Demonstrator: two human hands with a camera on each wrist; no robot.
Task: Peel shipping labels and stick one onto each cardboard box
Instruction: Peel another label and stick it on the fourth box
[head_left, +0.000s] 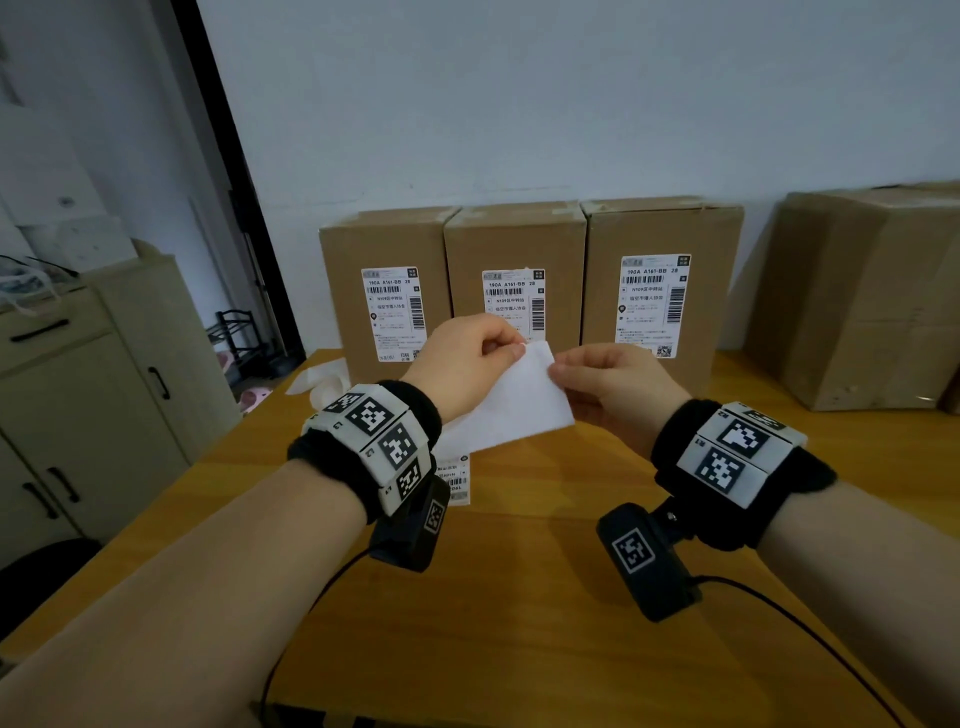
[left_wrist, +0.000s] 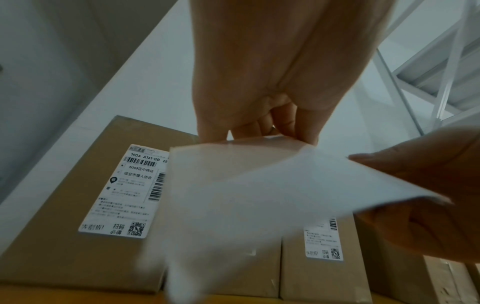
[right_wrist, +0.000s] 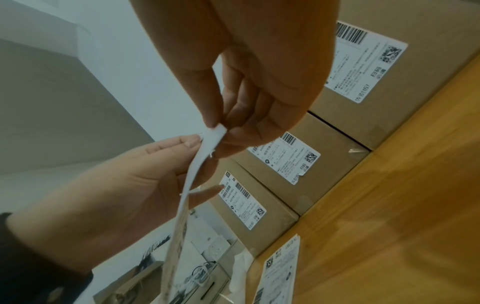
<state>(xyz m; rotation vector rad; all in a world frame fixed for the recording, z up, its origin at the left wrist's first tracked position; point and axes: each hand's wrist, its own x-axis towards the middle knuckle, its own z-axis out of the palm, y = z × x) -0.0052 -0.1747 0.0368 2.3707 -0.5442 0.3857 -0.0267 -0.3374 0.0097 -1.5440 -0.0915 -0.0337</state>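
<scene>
Three cardboard boxes standing in a row at the back of the tabletop each carry a stuck shipping label; a larger box at right shows none on its visible faces. Left hand and right hand each pinch the upper edge of a white label sheet held above the tabletop before the middle box, apparently starting a peel. Another printed label lies on the tabletop, so at least one sticking appears to remain.
</scene>
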